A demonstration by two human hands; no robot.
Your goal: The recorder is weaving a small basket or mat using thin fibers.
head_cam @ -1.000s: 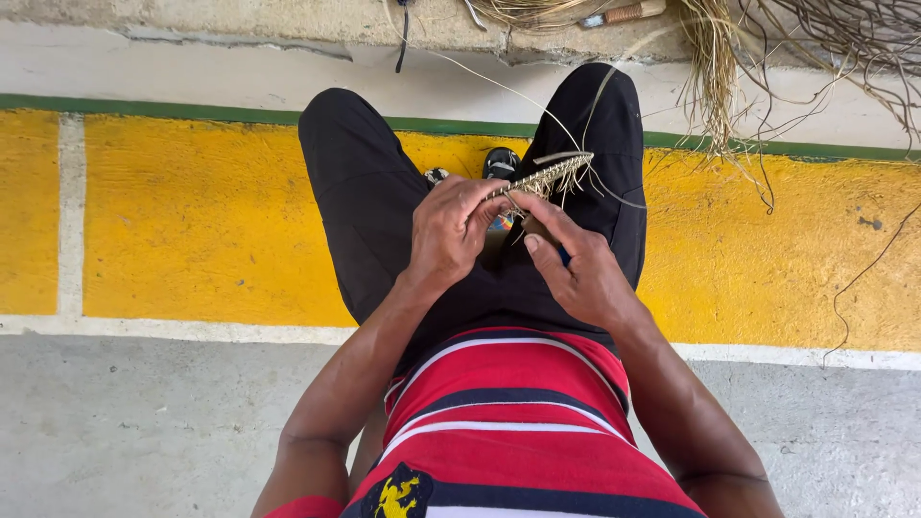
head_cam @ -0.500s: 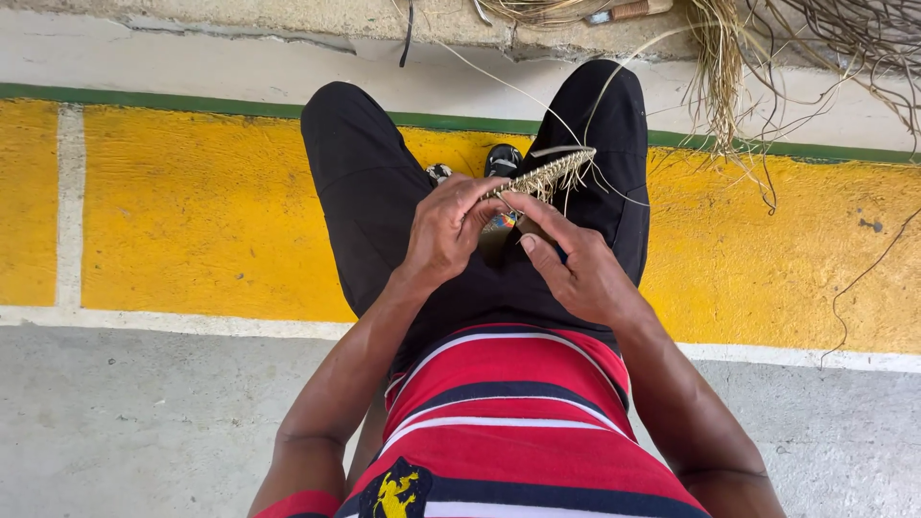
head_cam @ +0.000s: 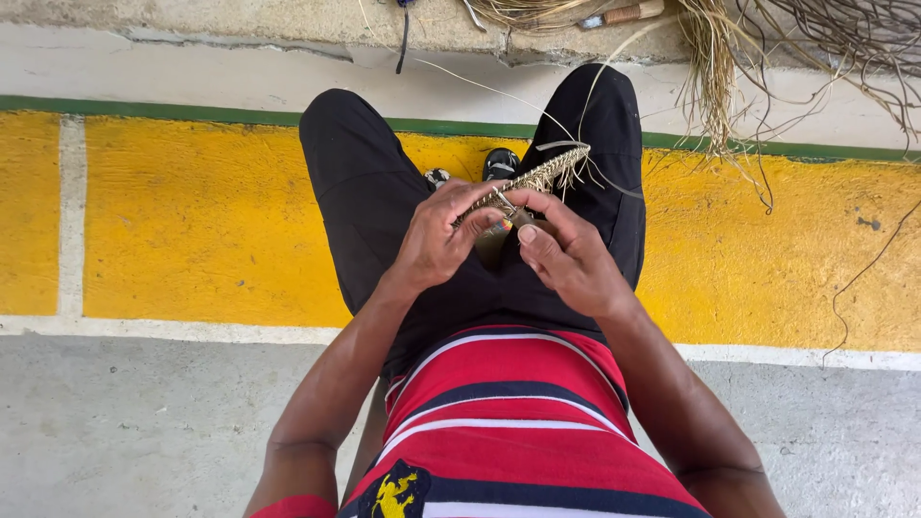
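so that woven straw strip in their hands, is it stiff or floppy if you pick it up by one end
The woven strip probably holds some shape: it juts out past the left hand and right hand without drooping. It looks light, made of thin dry fibres. The loose strands at its tip curl freely, so unwoven ends are likely floppy and easy to fray.

Head camera looks steeply down, close over lap.

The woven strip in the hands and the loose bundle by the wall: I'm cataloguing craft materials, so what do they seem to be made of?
The woven strip looks like dried plant fibre, perhaps straw or palm: pale tan, matte, with frayed strand ends. The left hand and right hand pinch it. The loose bundle looks like the same dry fibre, thin, stringy and straw-coloured; the exact plant cannot be told.
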